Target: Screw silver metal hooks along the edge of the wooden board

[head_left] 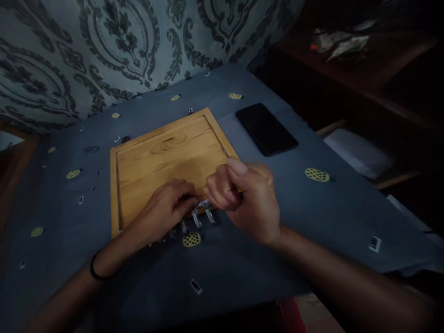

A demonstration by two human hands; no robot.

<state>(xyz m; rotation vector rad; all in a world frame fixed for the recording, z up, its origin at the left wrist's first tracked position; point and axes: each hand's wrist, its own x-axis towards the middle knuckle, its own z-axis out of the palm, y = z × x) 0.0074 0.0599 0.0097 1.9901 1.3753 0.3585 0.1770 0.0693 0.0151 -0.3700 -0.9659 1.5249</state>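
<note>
A square wooden board (pixel 163 162) with a raised rim lies on the blue tablecloth. Several small metal hooks (pixel 196 217) stick out along its near edge. Over that edge, my left hand (pixel 169 201) rests with its fingers curled and thumb close to them, right beside the hooks; what its fingertips pinch is hidden. My right hand (pixel 244 196) is closed in a fist, thumb on top, above the board's near right corner. A bit of yellow shows by its fingers, but I cannot make out the thing inside.
A dark phone (pixel 266 129) lies on the tablecloth (pixel 333 222) to the right of the board. Patterned wallpaper (pixel 138 41) rises behind the table. At the far right stands dark wooden furniture (pixel 374 69) with crumpled wrappers (pixel 347 46) on top.
</note>
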